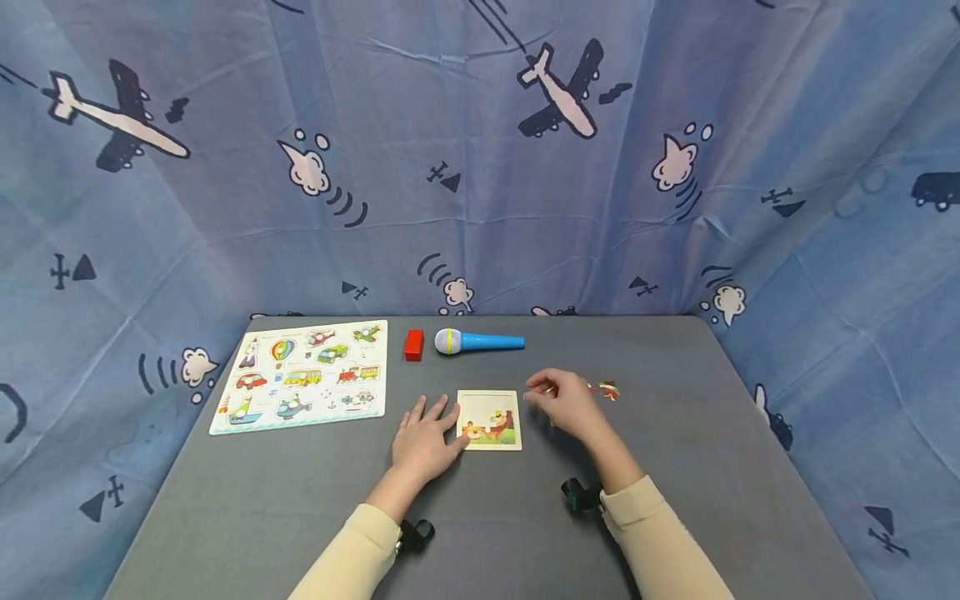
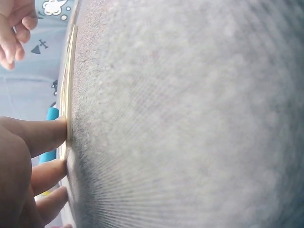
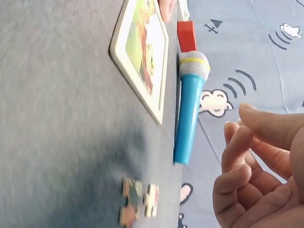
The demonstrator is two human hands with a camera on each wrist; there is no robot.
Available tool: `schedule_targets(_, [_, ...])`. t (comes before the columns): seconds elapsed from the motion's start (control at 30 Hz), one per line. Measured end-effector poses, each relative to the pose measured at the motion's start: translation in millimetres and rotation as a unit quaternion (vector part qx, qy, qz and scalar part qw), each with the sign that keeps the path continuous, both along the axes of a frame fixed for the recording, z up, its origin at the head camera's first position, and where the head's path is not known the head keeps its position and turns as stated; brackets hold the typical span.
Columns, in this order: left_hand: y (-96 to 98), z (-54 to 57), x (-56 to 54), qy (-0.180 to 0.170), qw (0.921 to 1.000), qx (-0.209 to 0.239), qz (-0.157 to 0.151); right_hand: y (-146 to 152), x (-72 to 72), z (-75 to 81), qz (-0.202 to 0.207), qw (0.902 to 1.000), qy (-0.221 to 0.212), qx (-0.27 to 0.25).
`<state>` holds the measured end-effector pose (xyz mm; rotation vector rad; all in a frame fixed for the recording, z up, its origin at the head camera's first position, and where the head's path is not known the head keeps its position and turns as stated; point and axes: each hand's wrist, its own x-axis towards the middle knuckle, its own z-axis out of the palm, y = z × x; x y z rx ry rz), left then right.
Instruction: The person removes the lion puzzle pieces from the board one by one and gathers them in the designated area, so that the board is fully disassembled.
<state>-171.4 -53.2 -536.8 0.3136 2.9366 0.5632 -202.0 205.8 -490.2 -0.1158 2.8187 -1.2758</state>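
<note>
A small square puzzle board (image 1: 480, 406) with a pale frame lies flat mid-table, its lower part filled with an animal picture. My left hand (image 1: 424, 446) rests at its left side, fingers spread and thumb touching the frame's edge; the left wrist view shows that thumb (image 2: 47, 133) against the thin board edge. Just right of the board, my right hand (image 1: 564, 404) hovers above the table. In the right wrist view its fingers are loosely bent, and I see nothing between thumb and fingertips. Loose jigsaw pieces (image 3: 130, 199) lie below it, and another piece (image 1: 610, 390) lies to its right.
A blue toy microphone (image 1: 491, 342) and a red block (image 1: 414, 345) lie behind the board. At the left is a large picture board (image 1: 258, 404) with vehicles. A patterned blue curtain (image 1: 465, 167) hangs behind the grey table (image 1: 285, 508).
</note>
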Motion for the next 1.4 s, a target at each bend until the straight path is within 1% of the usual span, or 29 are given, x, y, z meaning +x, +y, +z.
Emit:
schedule_targets(0.13, [-1.2, -1.6, 0.7, -0.002, 1.0000, 0.000, 0.002, -12.4, -2.5, -8.0, 0.012, 0.9999, -0.011, -0.006])
schedule_targets(0.27, [-2.8, -4.2, 0.2, 0.000, 1.0000, -0.003, 0.007, -24.1, -5.0, -19.2, 0.030, 0.9989, -0.033, -0.013])
schedule_targets(0.37, [-3.7, -6.2, -1.2, 0.003, 0.9999, -0.007, 0.011, -32.9, -7.2, -25.8, 0.044, 0.9981, -0.044, -0.005])
schedule_targets(0.43, [-3.7, -7.0, -2.0, 0.002, 0.9999, -0.007, 0.012, -38.0, -8.7, -29.9, 0.052, 0.9974, -0.049, 0.011])
schedule_targets(0.63, [-1.8, -7.1, -1.4, 0.001, 1.0000, -0.007, 0.004, -46.8, -8.0, -36.7, 0.068, 0.9925, -0.046, 0.090])
schedule_targets(0.73, [-1.2, -6.6, -1.0, 0.006, 1.0000, -0.005, 0.004, -48.5, -7.2, -37.0, 0.070, 0.9912, -0.038, 0.106])
schedule_targets(1.13, [-0.4, -7.5, -2.4, 0.004, 1.0000, 0.002, 0.006, -47.0, -8.3, -35.9, 0.051, 0.9929, -0.050, 0.095])
schedule_targets(1.27, [0.5, -7.1, -1.9, 0.003, 1.0000, 0.002, 0.007, -45.7, -8.9, -36.2, 0.052, 0.9947, -0.048, 0.074])
schedule_targets(1.4, [1.3, -6.6, -2.6, 0.000, 1.0000, -0.001, 0.008, -43.0, -8.5, -36.5, 0.052, 0.9975, -0.025, 0.041])
